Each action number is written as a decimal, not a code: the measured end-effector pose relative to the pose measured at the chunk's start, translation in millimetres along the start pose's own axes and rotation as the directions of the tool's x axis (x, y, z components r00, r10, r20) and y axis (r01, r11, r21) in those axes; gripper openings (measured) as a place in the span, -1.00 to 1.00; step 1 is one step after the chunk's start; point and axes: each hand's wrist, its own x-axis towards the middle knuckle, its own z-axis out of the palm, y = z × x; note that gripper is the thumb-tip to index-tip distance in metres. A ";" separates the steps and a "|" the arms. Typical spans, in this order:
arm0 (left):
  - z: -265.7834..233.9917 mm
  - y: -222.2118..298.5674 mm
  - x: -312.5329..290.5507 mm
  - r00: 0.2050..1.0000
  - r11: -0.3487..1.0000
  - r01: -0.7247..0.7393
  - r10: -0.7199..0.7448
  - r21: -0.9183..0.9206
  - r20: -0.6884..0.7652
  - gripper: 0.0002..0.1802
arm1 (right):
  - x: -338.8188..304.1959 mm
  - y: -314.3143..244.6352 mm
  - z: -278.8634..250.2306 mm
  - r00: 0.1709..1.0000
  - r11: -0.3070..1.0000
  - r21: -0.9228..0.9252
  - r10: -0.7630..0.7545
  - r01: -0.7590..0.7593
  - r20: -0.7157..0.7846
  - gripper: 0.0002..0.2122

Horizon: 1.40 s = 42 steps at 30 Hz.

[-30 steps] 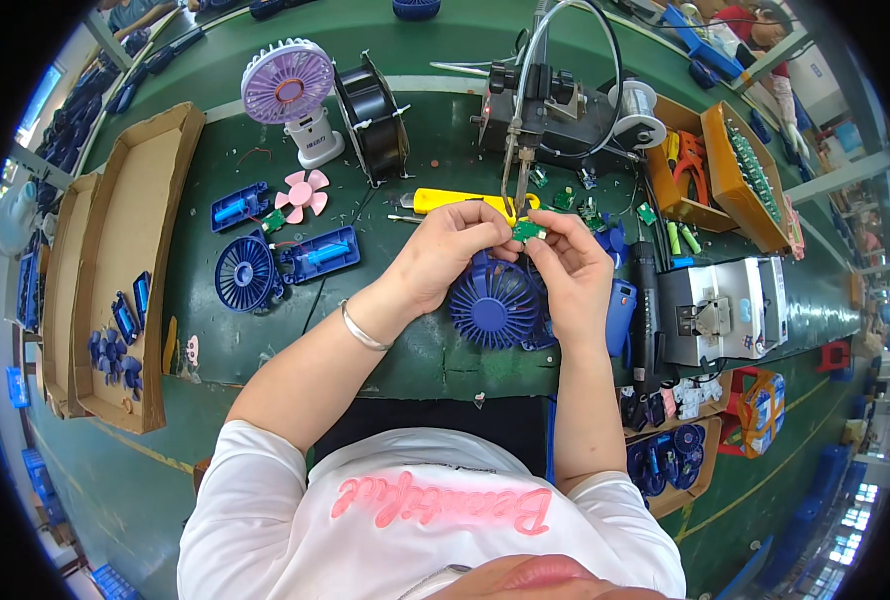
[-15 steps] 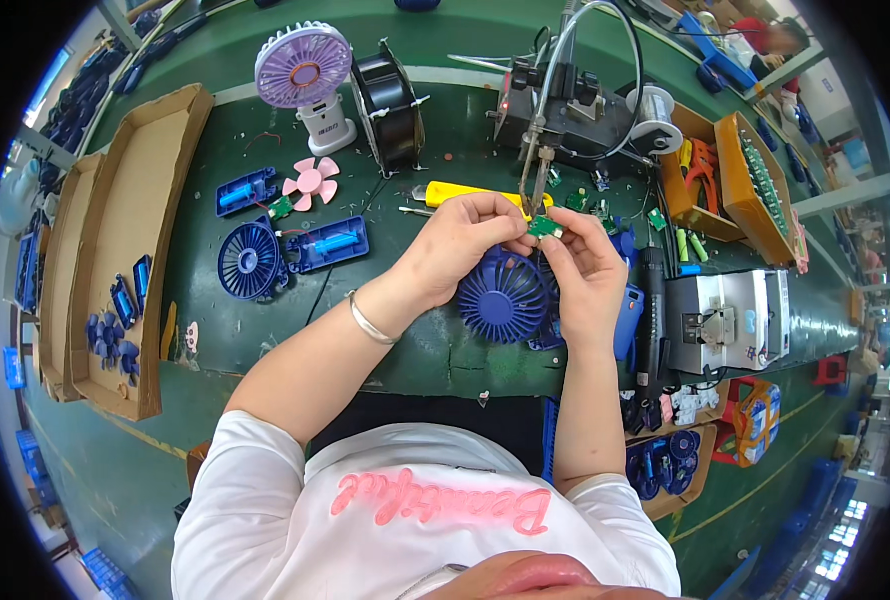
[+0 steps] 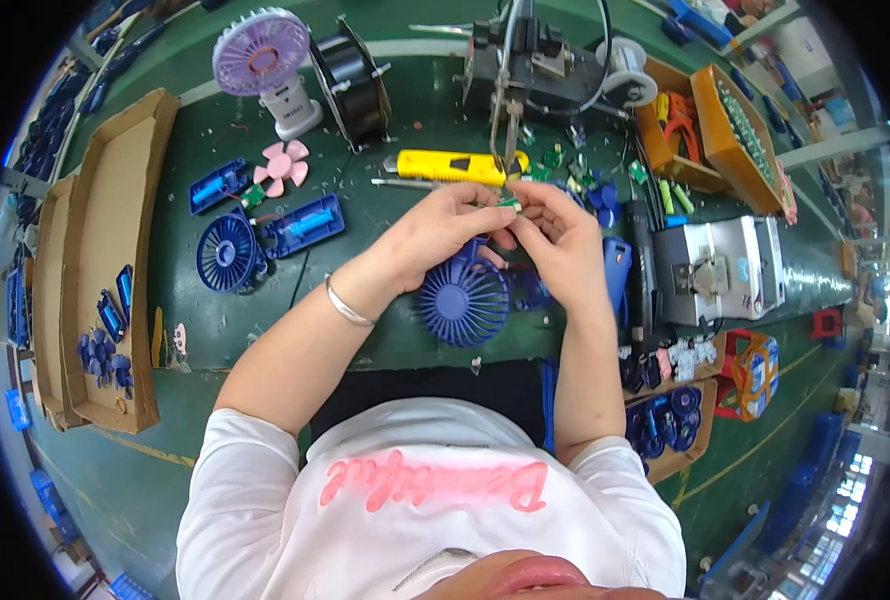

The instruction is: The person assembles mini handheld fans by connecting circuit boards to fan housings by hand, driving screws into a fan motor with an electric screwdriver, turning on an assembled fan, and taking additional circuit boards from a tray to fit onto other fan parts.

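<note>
Green bench [image 3: 255, 335]; shirt [image 3: 425, 430] lettered pink; hands [image 3: 440, 232] [image 3: 565, 240] hold board [image 3: 510, 203]

A green workbench [image 3: 245, 335] carries a yellow utility knife [image 3: 445, 166], with a blue fan head [image 3: 463, 305] on its near side. Left of the knife lie a pink fan impeller [image 3: 281, 167] and a blue handle shell [image 3: 305, 240]; green circuit boards [image 3: 552, 158] lie to the knife's right

green circuit board [image 3: 509, 204] drawn back from soldering tip [image 3: 512, 158], now tilted; yellow cutter [image 3: 443, 165] more exposed
</note>
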 end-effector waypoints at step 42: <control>18.3 -16.0 -16.4 0.997 0.914 -0.073 0.056 0.399 0.055 -0.71 | -61.9 -37.9 11.6 0.976 0.757 -0.649 -0.080 -0.071 -0.201 -0.94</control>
